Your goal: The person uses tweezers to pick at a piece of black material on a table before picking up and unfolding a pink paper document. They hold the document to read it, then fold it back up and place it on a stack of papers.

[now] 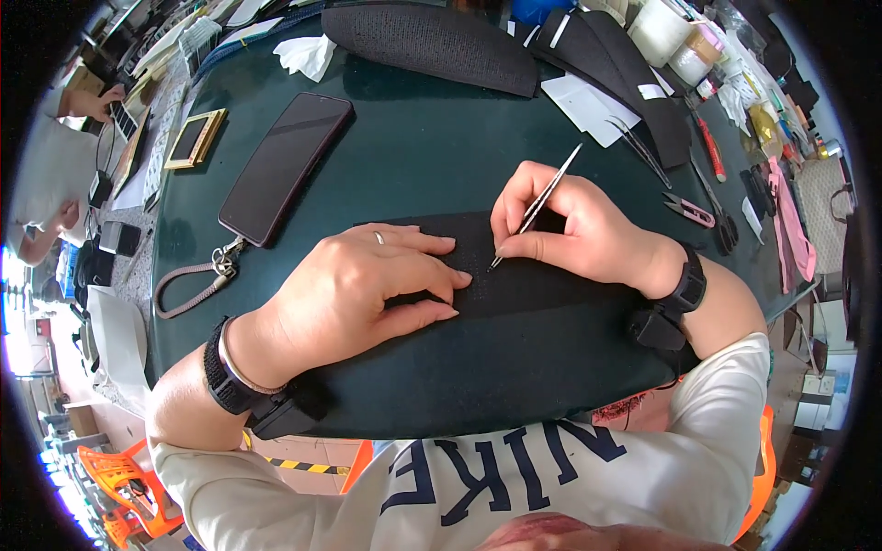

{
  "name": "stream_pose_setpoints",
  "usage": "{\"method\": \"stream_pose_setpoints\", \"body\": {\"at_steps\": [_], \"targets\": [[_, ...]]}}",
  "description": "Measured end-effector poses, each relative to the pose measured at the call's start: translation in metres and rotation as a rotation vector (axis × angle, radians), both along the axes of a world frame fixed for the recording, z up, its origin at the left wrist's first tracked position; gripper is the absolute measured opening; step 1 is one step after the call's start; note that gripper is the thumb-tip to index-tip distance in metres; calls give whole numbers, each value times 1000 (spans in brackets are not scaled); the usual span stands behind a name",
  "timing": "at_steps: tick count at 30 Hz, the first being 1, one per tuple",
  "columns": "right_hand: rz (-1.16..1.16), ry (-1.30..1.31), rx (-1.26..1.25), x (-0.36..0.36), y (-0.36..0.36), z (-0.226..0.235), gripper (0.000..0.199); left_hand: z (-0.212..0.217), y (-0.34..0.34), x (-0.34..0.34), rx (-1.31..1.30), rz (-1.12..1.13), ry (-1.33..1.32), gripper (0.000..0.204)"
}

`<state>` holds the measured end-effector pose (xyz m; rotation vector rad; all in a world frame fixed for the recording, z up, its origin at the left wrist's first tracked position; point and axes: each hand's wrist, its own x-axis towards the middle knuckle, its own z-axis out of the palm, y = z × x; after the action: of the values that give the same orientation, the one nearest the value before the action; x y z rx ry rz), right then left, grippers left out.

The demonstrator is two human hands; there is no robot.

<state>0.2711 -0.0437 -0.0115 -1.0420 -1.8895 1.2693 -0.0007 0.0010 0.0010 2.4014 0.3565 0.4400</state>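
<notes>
A strip of black textured fabric lies across the dark green table in front of me. My left hand rests on its left part with the fingers spread, a ring on one finger. In my right hand is a pair of slim metal tweezers, held like a pen between thumb and fingers. The tweezers' tip points down at the fabric, just right of my left fingertips. Whether the tip grips anything is too small to tell. Faint small dots show on the fabric between both hands.
A phone with a wrist strap lies left, beside a gold-framed small box. More black fabric pieces lie at the back. At right are second tweezers, pink thread snips and scissors. Another person's hand shows far left.
</notes>
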Motion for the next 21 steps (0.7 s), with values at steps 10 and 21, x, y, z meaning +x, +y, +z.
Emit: {"method": "stream_pose_setpoints", "body": {"at_steps": [10,21], "targets": [[43,-95,59,-1,-1,0,24,0,-2,1,44,-17,3,10],[43,-70,101,-3,-1,-2,24,-1,-2,1,15,-10,-2,10]]}}
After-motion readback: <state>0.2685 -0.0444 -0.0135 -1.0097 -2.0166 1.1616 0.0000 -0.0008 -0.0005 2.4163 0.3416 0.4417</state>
